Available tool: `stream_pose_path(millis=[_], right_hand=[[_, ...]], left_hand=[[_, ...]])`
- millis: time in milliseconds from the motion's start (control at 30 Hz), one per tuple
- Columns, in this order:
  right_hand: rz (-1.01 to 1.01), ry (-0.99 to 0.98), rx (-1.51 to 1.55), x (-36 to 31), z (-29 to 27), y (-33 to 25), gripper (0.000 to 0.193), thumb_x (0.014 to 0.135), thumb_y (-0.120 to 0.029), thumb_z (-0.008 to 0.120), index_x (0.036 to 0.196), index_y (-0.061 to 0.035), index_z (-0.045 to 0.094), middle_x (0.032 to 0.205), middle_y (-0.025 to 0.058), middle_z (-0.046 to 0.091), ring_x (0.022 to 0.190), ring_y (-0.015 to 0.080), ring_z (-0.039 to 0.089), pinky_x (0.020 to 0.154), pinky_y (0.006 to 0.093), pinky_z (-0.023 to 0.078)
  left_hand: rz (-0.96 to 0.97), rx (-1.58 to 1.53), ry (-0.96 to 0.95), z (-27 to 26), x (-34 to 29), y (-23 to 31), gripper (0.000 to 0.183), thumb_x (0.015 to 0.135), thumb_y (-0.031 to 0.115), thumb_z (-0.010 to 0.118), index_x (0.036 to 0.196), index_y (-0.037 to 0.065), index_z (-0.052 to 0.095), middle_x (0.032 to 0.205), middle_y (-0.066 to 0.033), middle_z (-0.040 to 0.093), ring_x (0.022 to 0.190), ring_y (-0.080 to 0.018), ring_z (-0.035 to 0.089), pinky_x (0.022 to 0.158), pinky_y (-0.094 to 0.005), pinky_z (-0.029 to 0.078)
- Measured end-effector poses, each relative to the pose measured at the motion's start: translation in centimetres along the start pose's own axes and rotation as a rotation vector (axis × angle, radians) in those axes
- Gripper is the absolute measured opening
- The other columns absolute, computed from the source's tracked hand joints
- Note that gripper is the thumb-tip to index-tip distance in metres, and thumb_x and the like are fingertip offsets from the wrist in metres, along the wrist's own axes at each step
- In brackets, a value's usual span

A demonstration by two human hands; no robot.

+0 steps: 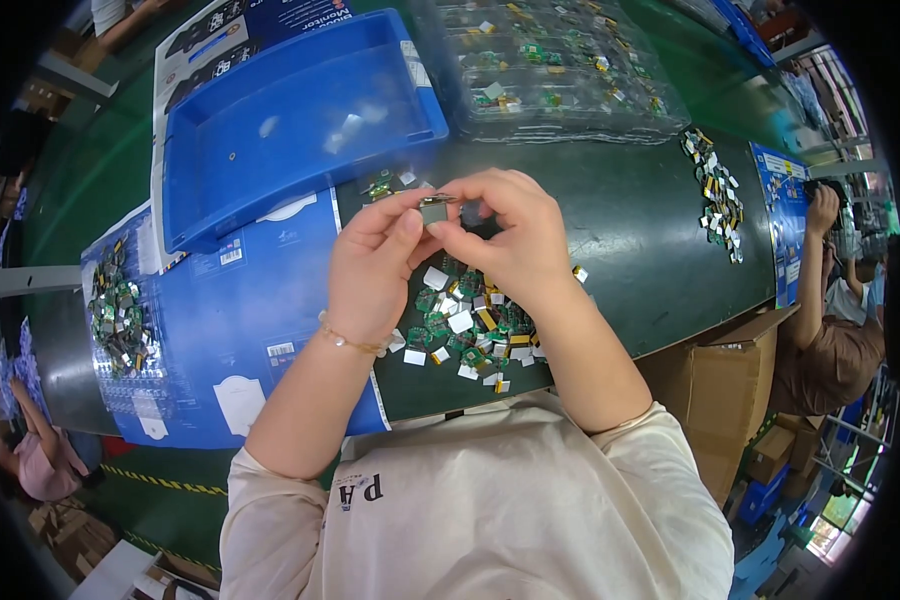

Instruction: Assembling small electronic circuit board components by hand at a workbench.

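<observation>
My left hand and my right hand meet above the dark green table. Between their fingertips they pinch one small grey square part. Right below the hands lies a loose pile of small green circuit boards and white square pads. A thin beaded bracelet sits on my left wrist.
A blue plastic bin stands at the back left on flattened blue cardboard. Clear trays of boards are stacked behind. More part piles lie at the left and right. Other people sit at the right and lower left. Cardboard boxes stand to my right.
</observation>
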State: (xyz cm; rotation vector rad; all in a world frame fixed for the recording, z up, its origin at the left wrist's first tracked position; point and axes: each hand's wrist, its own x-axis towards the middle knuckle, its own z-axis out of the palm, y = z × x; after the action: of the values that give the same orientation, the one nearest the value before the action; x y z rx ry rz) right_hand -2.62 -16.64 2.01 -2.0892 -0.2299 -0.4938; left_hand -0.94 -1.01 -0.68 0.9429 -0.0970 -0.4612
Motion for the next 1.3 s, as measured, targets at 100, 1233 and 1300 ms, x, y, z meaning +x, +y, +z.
stream_pose_path(millis=[100, 1233, 1300], right_hand=[[-0.026, 0.032, -0.03, 0.1, 0.3, 0.2, 0.023, 0.065, -0.012, 0.074, 0.086, -0.0075, 0.065, 0.074, 0.0002, 0.063, 0.07, 0.017, 0.056, 0.057, 0.0273, 0.044], [-0.113, 0.086, -0.257, 0.1, 0.0, 0.0, 0.011, 0.07, -0.007, 0.071, 0.076, -0.0076, 0.062, 0.076, 0.004, 0.06, 0.071, 0.0225, 0.059, 0.062, 0.0311, 0.046], [-0.123, 0.083, -0.263, 0.1, 0.0, 0.0, 0.011, 0.07, -0.006, 0.07, 0.076, -0.0074, 0.06, 0.077, 0.0044, 0.06, 0.072, 0.0234, 0.058, 0.063, 0.0318, 0.046]], left_hand=[[0.04, 0.012, 0.002, 0.2, 0.0, 0.0, 0.027, 0.094, 0.015, 0.05, 0.116, 0.0, 0.054, 0.107, -0.0116, 0.061, 0.098, -0.019, 0.06, 0.088, -0.032, 0.049], [0.146, 0.347, 0.108, 0.3, -0.3, 0.5, 0.023, 0.09, 0.008, 0.055, 0.111, -0.002, 0.058, 0.102, -0.0083, 0.064, 0.09, -0.0149, 0.063, 0.079, -0.0237, 0.049], [0.177, 0.376, 0.103, 0.4, -0.3, 0.4, 0.022, 0.09, 0.007, 0.056, 0.11, -0.002, 0.059, 0.101, -0.0078, 0.064, 0.09, -0.0135, 0.062, 0.079, -0.0229, 0.048]])
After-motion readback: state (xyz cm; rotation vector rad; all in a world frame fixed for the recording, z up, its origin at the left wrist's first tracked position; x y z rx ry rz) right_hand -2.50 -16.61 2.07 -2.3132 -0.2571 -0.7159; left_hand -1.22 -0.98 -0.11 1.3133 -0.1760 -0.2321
